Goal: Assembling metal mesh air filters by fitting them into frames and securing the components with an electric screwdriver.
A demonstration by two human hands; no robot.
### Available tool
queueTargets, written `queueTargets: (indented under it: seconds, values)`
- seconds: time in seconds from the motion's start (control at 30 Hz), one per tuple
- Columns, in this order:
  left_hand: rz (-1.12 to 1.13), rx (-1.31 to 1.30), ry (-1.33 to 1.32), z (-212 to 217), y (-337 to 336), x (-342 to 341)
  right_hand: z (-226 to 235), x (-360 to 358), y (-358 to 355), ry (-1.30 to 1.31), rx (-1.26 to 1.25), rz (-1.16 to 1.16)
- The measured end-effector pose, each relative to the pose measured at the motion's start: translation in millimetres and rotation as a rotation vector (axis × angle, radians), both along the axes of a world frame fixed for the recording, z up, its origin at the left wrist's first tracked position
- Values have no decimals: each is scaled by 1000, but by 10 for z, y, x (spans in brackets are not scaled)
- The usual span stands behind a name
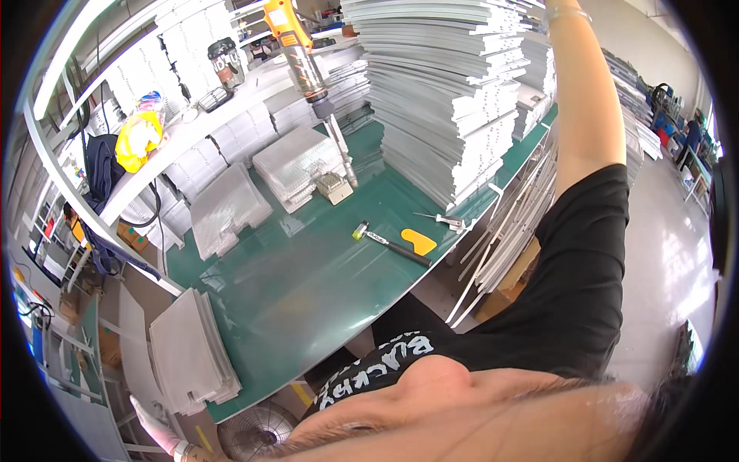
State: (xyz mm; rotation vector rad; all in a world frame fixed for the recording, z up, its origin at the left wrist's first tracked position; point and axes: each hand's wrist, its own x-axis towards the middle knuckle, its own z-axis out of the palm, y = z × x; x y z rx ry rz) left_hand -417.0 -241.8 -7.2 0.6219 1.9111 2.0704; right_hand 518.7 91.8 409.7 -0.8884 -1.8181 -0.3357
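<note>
At the lower left, my left hand (154,427) is stretched out flat, with its fingers straight and nothing seen in it. It is beside the near corner of a leaning stack of thin grey panels (188,358); whether it touches them I cannot tell. My right arm (589,100) reaches up past the tall stack of silvery panels (439,92). The right hand is cut off by the top edge. On the green tabletop (300,285) lie a mallet (396,248) with a black grip, a yellow scraper (418,241) and a small white-handled screwdriver (449,221).
An orange power driver (289,31) hangs over the table, its long bit beside a small open box (333,189). Two lower panel piles (227,208) stand behind. A white shelf (208,123) holds a yellow bag (138,142) and a dark cup (225,61). A fan (258,433) stands below.
</note>
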Motion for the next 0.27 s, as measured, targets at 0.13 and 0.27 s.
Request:
queueTargets:
  seconds: [0.13, 0.27]
  values:
    - [-117, 184, 78, 100, 101, 265, -81, -21, -61, 247, 186, -174]
    - [-251, -111, 637, 329, 320, 1400, -179, -417, 113, 306, 100, -287]
